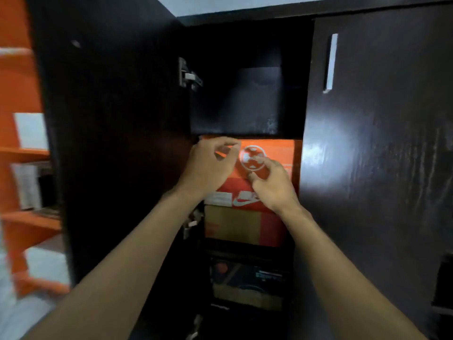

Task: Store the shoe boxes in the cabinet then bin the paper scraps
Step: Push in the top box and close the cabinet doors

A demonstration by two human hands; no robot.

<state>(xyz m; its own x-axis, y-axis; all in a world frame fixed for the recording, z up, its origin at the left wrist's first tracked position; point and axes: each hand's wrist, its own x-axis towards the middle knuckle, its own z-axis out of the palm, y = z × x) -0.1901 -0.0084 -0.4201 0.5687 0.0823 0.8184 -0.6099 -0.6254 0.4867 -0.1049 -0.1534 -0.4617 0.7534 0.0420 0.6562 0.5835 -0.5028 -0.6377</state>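
An orange shoe box [277, 149] with a white round logo sits in the middle compartment of the dark cabinet [245, 133]. It rests on a brown and red shoe box [232, 224]. A dark shoe box [247, 280] stands in the compartment below. My left hand [210, 165] hovers in front of the orange box's left end, fingers loosely curled and holding nothing. My right hand [272, 185] is just before the box's face under the logo, fingers also loosely curled, with no grip visible.
The cabinet's left door [110, 143] stands open toward me. The right door [380, 168] is closed, with a metal handle [331, 62]. A dark box [255, 101] fills the upper compartment. Orange shelves [19, 153] with papers stand at the far left.
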